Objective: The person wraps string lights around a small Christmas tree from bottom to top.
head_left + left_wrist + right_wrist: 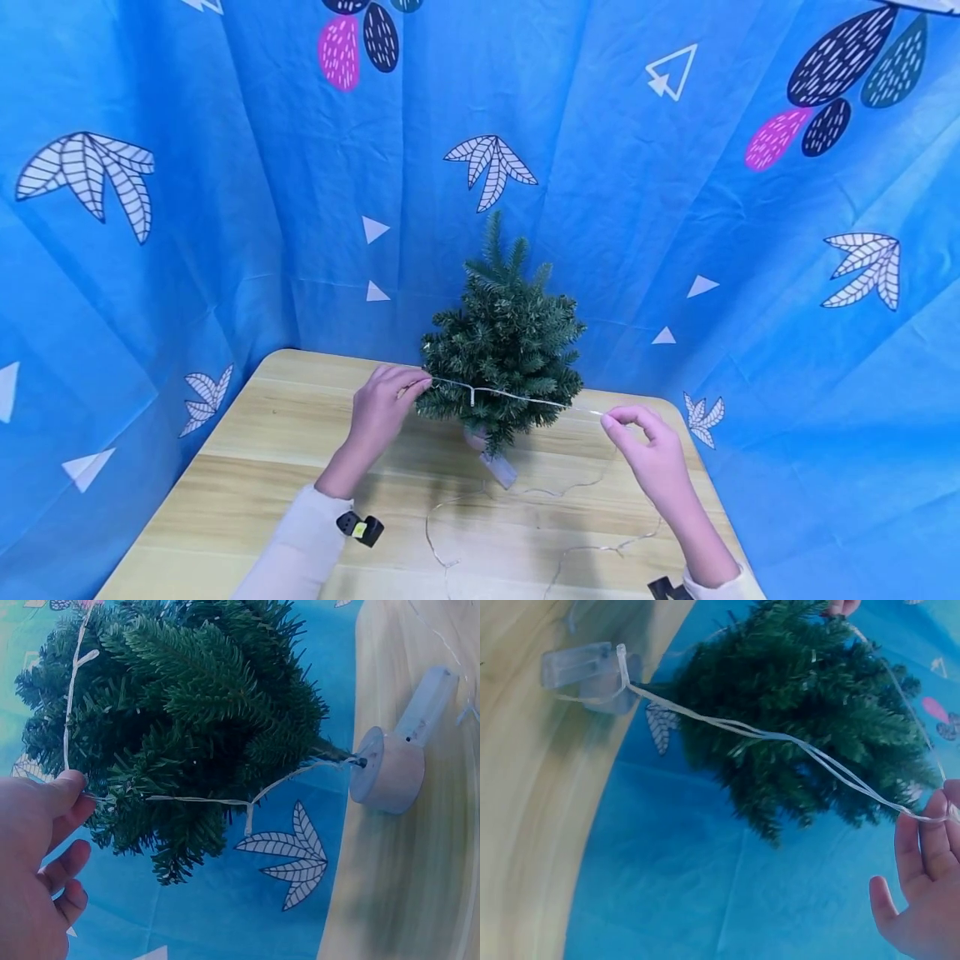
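A small artificial Christmas tree (510, 333) stands upright at the back of the table. In front of its lower branches a thin string of fairy lights (525, 398) is stretched between both hands, with one small bulb hanging from it. My left hand (381, 408) pinches the string between thumb and forefinger at the tree's left side. At the right, my right hand (652, 454) pinches the other end of this stretch. In the left wrist view the string also runs from the left fingers down toward the tree's round base (397, 776).
A translucent box (498, 469), probably the battery case, lies by the base. More of the light string trails in loose loops over the wooden table (247, 475). Blue patterned cloth (285, 167) hangs behind and on both sides.
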{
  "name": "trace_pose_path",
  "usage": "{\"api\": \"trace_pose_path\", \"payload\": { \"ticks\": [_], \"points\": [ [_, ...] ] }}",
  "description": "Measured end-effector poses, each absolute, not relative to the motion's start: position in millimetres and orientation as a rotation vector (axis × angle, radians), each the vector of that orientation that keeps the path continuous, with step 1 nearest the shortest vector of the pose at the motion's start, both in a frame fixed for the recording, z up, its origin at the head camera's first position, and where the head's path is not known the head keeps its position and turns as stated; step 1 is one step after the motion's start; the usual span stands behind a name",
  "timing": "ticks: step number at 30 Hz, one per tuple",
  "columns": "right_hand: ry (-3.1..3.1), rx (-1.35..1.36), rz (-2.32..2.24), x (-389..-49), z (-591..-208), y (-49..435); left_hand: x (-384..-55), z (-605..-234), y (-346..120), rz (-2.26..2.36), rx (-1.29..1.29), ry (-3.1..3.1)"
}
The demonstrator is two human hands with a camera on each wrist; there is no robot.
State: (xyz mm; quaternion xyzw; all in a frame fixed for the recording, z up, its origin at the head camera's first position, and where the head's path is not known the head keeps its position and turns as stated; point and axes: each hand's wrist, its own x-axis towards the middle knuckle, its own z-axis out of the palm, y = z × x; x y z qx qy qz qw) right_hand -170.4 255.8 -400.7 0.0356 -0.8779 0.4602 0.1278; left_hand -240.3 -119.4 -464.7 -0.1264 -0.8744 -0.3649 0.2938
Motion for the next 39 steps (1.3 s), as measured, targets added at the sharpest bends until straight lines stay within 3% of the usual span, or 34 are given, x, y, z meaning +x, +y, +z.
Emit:
{"api": "trace_pose_path", "payload": {
  "ticks": [18,28,39],
  "points": [
    [-2.526,0.116,1.426,-160.7,-434.7,268.8,-212.9,-452.6,-94.5,-0.964,-0.449,-2.195],
    [-2.617,0.094,1.4,-163.6,-445.7,258.9,-188.5,-440.3,-34.1,-1.051,-0.671,-2.065],
    [-2.599,0.207,1.399,-162.4,-440.3,248.1,-187.0,-446.0,28.9,-1.212,-0.81,-2.183]
  ]
}}
